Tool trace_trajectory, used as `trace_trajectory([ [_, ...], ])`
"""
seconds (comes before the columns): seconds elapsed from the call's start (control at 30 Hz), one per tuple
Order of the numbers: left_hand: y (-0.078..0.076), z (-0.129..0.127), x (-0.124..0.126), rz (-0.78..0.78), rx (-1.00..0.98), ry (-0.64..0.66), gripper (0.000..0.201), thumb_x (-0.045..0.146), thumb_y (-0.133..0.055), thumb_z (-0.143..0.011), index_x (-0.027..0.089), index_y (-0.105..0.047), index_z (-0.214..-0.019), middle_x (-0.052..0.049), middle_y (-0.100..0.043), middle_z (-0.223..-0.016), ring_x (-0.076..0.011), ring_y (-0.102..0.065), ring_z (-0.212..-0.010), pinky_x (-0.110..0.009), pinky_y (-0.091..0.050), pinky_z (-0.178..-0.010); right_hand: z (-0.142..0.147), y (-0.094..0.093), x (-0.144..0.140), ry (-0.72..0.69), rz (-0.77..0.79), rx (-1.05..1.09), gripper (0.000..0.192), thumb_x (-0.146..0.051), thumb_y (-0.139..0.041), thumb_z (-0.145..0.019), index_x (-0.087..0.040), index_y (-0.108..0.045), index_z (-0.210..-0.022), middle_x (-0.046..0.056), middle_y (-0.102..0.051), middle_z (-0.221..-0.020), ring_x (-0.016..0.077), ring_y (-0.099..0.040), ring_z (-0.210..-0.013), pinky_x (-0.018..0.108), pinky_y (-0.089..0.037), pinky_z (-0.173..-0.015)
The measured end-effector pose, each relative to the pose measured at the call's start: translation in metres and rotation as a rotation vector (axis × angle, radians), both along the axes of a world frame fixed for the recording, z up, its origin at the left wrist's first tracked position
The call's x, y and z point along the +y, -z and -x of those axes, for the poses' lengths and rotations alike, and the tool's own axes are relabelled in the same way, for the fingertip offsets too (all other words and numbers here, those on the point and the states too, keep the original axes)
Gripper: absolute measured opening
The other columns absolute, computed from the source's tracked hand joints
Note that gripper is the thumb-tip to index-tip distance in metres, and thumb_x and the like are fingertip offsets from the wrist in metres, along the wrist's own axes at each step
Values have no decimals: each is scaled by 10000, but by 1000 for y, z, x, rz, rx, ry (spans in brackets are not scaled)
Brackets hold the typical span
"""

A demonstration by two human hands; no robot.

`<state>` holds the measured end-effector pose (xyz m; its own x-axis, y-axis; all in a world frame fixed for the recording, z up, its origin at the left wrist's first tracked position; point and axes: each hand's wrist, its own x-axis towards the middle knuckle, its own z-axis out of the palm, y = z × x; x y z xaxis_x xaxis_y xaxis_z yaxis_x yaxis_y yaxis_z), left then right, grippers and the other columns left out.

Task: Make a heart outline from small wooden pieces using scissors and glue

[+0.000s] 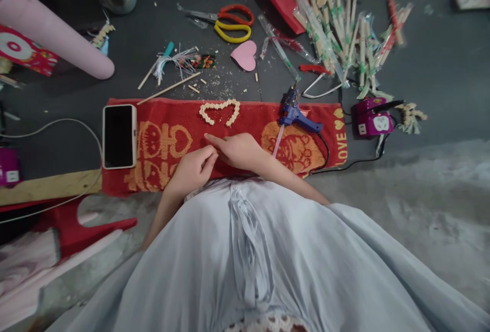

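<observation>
My left hand (194,168) is closed, its fingers curled and pressed together near the towel's front edge. Whatever it may hold is hidden. My right hand (238,149) touches it, index finger stretched out over the red towel (245,118), the other fingers partly hidden. Just beyond the fingertips lies an unclosed heart-like outline of small pale stick pieces (219,106), touched by neither hand. To the right, a blue glue gun (296,115) rests on the towel with a clear glue stick (278,141) sticking out of its rear.
A phone (120,136) lies at the towel's left end. Behind are scissors (233,23), a pink paper heart (244,56) and many wrapped sticks (344,36). A pink tumbler (65,26) stands at left, a purple box (373,118) at right; cords cross the table edge.
</observation>
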<state>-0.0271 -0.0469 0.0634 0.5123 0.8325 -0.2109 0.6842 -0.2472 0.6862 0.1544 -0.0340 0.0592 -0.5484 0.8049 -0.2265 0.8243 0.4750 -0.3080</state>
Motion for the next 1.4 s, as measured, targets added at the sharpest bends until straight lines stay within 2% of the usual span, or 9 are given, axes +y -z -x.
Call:
trace_trajectory([
  [0.07, 1, 0, -1, -21, 20, -24, 231, 344, -394, -941, 217, -487, -772, 0, -587, -701, -142, -509, -622, -277, -365, -619, 4, -2, 0, -20, 25, -27, 450, -257, -380, -1017, -186, -536, -1433, 106, -785, -989, 234, -731, -843, 308, -285, -563],
  [0.2, 4, 6, -2, -69, 131, -133, 233, 376, -429, -941, 213, -520, -802, -6, -590, -706, -158, -536, -651, -286, -356, -636, 0, -2, -3, -3, 23, -34, 338, -264, -393, -1016, -172, -711, -1084, 102, -776, -1009, 230, -729, -873, 316, -271, -561],
  [0.4, 11, 12, 7, -158, 268, -278, 138, 312, -497, -897, 223, -599, -923, -5, -588, -698, -178, -566, -651, -289, -363, -628, -21, -6, -7, 98, 14, -32, 368, -312, -399, -1028, -175, -738, -981, 78, -768, -1013, 198, -707, -910, 312, -265, -585],
  [0.63, 10, 8, 19, -184, 318, -227, 335, 320, -467, -931, 203, -608, -1212, -23, -654, -797, -190, -607, -721, -295, -416, -673, -36, -5, -13, 277, -11, -4, 259, -292, -466, -1000, -173, -676, -1094, 68, -771, -991, 184, -694, -859, 304, -247, -592],
  [0.8, 5, 8, 27, -161, 348, -158, 330, 341, -464, -944, 201, -647, -1179, -62, -706, -883, -226, -645, -799, -321, -443, -712, -46, -2, -13, 306, -46, -25, 363, -365, -409, -1030, -162, -697, -941, 89, -770, -943, 192, -695, -827, 300, -220, -586],
  [0.87, 4, 8, 30, -144, 344, -152, 336, 351, -461, -946, 204, -646, -1184, -62, -712, -885, -224, -645, -790, -316, -436, -698, -51, 0, -13, 335, -61, -35, 331, -343, -436, -1015, -160, -692, -912, 86, -771, -930, 195, -697, -816, 297, -227, -589],
  [1.03, 2, 10, 36, -124, 310, -183, 346, 358, -473, -940, 216, -622, -1218, -46, -702, -859, -213, -639, -776, -300, -412, -679, -66, 2, -16, 457, -117, 16, 213, -295, -513, -973, -169, -677, -1023, 64, -770, -920, 177, -684, -769, 279, -274, -595],
  [1.2, 0, 12, 43, -94, 311, -153, 347, 365, -464, -944, 203, -624, -1206, -45, -701, -856, -214, -642, -792, -301, -402, -704, -85, 6, -19, 535, -169, 48, 257, -315, -495, -971, -179, -677, -851, 69, -754, -843, 174, -658, -727, 280, -301, -606],
  [1.4, -9, 9, 50, -53, 344, -121, 366, 376, -449, -954, 182, -639, -1200, -60, -712, -909, -225, -658, -846, -310, -408, -732, -108, 11, -18, 687, -279, 118, 179, -305, -536, -923, -194, -665, -978, 69, -728, -863, 210, -640, -768, 290, -379, -655],
])
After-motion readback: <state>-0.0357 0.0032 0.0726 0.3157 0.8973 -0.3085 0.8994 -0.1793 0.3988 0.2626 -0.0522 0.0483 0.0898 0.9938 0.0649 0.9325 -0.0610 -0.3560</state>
